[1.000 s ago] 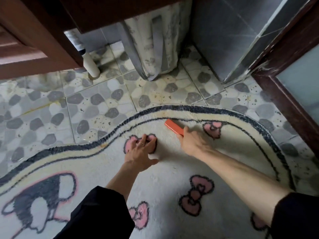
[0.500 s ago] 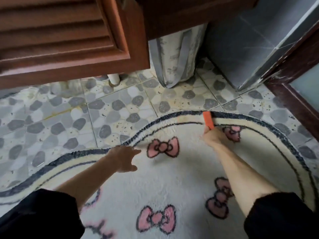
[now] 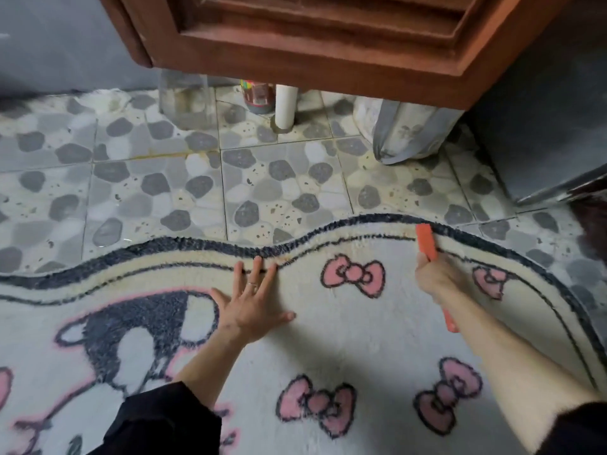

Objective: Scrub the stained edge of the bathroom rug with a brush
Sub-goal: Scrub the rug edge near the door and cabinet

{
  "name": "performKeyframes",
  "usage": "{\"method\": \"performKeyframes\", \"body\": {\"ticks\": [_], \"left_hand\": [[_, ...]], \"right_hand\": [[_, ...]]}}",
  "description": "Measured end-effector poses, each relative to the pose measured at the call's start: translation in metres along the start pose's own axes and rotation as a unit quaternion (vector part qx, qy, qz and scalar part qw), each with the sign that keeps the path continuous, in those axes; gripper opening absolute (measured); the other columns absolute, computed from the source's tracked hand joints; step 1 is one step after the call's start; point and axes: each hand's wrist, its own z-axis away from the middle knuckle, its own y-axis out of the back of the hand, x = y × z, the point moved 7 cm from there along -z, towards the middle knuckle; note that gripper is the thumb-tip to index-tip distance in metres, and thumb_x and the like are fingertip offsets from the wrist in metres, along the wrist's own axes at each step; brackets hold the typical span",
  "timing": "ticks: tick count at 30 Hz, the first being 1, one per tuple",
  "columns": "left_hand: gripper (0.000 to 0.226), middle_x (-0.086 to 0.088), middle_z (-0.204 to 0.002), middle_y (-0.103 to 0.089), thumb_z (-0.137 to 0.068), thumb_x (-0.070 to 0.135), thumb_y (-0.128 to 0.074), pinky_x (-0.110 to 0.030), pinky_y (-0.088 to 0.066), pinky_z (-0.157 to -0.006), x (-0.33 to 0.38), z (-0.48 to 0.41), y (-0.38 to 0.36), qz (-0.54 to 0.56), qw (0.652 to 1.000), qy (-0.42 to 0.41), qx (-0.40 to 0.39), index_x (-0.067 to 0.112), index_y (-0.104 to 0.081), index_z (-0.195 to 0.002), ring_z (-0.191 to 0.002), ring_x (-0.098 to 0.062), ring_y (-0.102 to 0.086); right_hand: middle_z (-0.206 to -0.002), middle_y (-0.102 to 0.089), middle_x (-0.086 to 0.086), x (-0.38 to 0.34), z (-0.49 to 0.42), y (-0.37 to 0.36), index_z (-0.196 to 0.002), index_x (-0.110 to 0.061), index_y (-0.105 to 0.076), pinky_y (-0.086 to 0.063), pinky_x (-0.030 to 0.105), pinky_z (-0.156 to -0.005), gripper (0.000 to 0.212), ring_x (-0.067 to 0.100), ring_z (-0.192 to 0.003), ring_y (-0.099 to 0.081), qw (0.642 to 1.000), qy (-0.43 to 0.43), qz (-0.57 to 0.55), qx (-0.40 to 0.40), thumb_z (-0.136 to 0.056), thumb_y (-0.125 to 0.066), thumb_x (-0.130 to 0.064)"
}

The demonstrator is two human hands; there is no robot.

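A fluffy white bathroom rug [image 3: 328, 339] with pink bows and a dark wavy border fills the lower half of the view. Its cream band near the border [image 3: 295, 254] shows yellowish-brown staining. My right hand [image 3: 433, 277] grips an orange brush [image 3: 426, 241]. The brush's head lies on the rug's edge at the right, and its handle end sticks out below my wrist. My left hand [image 3: 253, 303] lies flat on the rug with fingers spread, fingertips touching the stained band left of the brush.
Pebble-patterned floor tiles [image 3: 197, 185] lie beyond the rug. A wooden cabinet [image 3: 328, 44] hangs overhead, with a white pipe [image 3: 285, 106], a bottle [image 3: 259, 96] and a clear container [image 3: 187, 103] beneath it. A grey bag [image 3: 407, 136] and a grey wall panel [image 3: 542, 126] stand at the right.
My left hand has come down from hovering and now presses flat on the rug by the border. The view has shifted left. My right hand keeps the brush at the rug's edge.
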Motion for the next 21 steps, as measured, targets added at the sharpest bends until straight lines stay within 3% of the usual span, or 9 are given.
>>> {"method": "performKeyframes", "body": {"ticks": [2, 5, 8, 11, 12, 14, 17, 19, 21], "left_hand": [[0.115, 0.012, -0.154, 0.041, -0.073, 0.091, -0.044, -0.082, 0.006, -0.105, -0.001, -0.001, 0.003, 0.009, 1.0, 0.001, -0.012, 0.046, 0.029, -0.149, -0.143, -0.026, 0.039], [0.112, 0.014, -0.153, 0.042, -0.082, 0.075, -0.058, -0.084, 0.002, -0.105, -0.001, -0.003, 0.005, 0.019, 0.999, 0.004, -0.031, 0.049, 0.034, -0.143, -0.145, -0.025, 0.037], [0.112, 0.016, -0.155, 0.041, -0.089, 0.052, -0.066, -0.086, -0.006, -0.103, -0.008, -0.005, 0.005, 0.02, 0.999, 0.008, -0.049, 0.053, 0.034, -0.139, -0.145, -0.023, 0.036], [0.122, 0.021, -0.15, 0.045, -0.078, 0.069, -0.07, -0.087, -0.006, -0.101, -0.01, -0.009, 0.002, 0.029, 0.998, 0.006, -0.06, 0.056, 0.034, -0.14, -0.143, -0.021, 0.039], [0.124, 0.021, -0.149, 0.045, -0.074, 0.074, -0.069, -0.088, -0.005, -0.1, -0.01, -0.01, 0.002, 0.03, 0.998, 0.005, -0.063, 0.056, 0.034, -0.141, -0.142, -0.022, 0.04], [0.127, 0.021, -0.15, 0.044, -0.067, 0.082, -0.066, -0.088, -0.004, -0.099, -0.006, -0.008, 0.005, 0.038, 0.996, 0.004, -0.076, 0.054, 0.03, -0.145, -0.142, -0.023, 0.04], [0.128, 0.02, -0.153, 0.041, -0.065, 0.083, -0.066, -0.087, -0.006, -0.1, -0.004, -0.007, 0.008, 0.035, 0.997, 0.006, -0.071, 0.052, 0.026, -0.149, -0.144, -0.023, 0.038], [0.129, 0.02, -0.153, 0.041, -0.064, 0.083, -0.067, -0.087, -0.007, -0.1, -0.005, -0.007, 0.008, 0.039, 0.996, 0.006, -0.076, 0.052, 0.025, -0.149, -0.144, -0.023, 0.038], [0.129, 0.021, -0.153, 0.041, -0.064, 0.082, -0.067, -0.088, -0.006, -0.099, -0.005, -0.007, 0.007, 0.042, 0.996, 0.003, -0.074, 0.052, 0.025, -0.149, -0.144, -0.023, 0.038]], "right_hand": [[-0.076, -0.056, 0.009, -0.037, 0.028, -0.035, -0.129, 0.0, -0.05, -0.042, 0.025, -0.041, 0.047, 0.021, -0.056, -0.053, 0.997, 0.039, -0.048, -0.039, -0.106, -0.038, -0.039], [-0.081, -0.056, 0.008, -0.076, 0.063, -0.059, -0.128, -0.005, -0.042, -0.035, 0.028, -0.048, 0.043, 0.025, -0.065, -0.057, 0.98, 0.171, 0.026, -0.095, -0.106, -0.034, -0.041], [-0.092, -0.064, 0.013, -0.028, 0.009, -0.009, -0.124, -0.009, -0.049, -0.041, 0.029, -0.054, 0.046, 0.029, -0.071, -0.06, 0.997, 0.053, 0.027, -0.048, -0.105, -0.032, -0.048], [-0.097, -0.069, 0.014, 0.021, -0.014, 0.022, -0.117, -0.006, -0.06, -0.043, 0.026, -0.051, 0.057, 0.028, -0.07, -0.062, 0.997, -0.074, 0.0, 0.004, -0.101, -0.034, -0.055], [-0.085, -0.068, 0.011, 0.011, -0.008, 0.009, -0.112, -0.006, -0.062, -0.044, 0.022, -0.044, 0.057, 0.025, -0.062, -0.062, 0.997, -0.065, -0.034, -0.005, -0.1, -0.036, -0.054], [-0.069, -0.06, 0.005, -0.032, 0.018, -0.03, -0.111, -0.004, -0.059, -0.029, 0.014, -0.029, 0.05, 0.016, -0.044, -0.052, 0.997, 0.016, -0.056, -0.046, -0.103, -0.038, -0.049], [-0.078, -0.062, 0.005, -0.071, 0.037, -0.07, -0.128, -0.003, -0.043, -0.032, 0.018, -0.032, 0.048, 0.013, -0.044, -0.052, 0.983, 0.139, -0.005, -0.123, -0.106, -0.034, -0.044], [-0.081, -0.062, 0.007, -0.048, 0.017, -0.041, -0.128, -0.002, -0.043, -0.036, 0.019, -0.037, 0.045, 0.014, -0.046, -0.055, 0.988, 0.108, -0.02, -0.109, -0.107, -0.034, -0.041], [-0.097, -0.066, 0.018, -0.008, 0.0, -0.011, -0.131, 0.0, -0.045, -0.041, 0.026, -0.053, 0.049, 0.028, -0.071, -0.066, 0.998, 0.051, -0.008, -0.048, -0.107, -0.033, -0.041]]}}
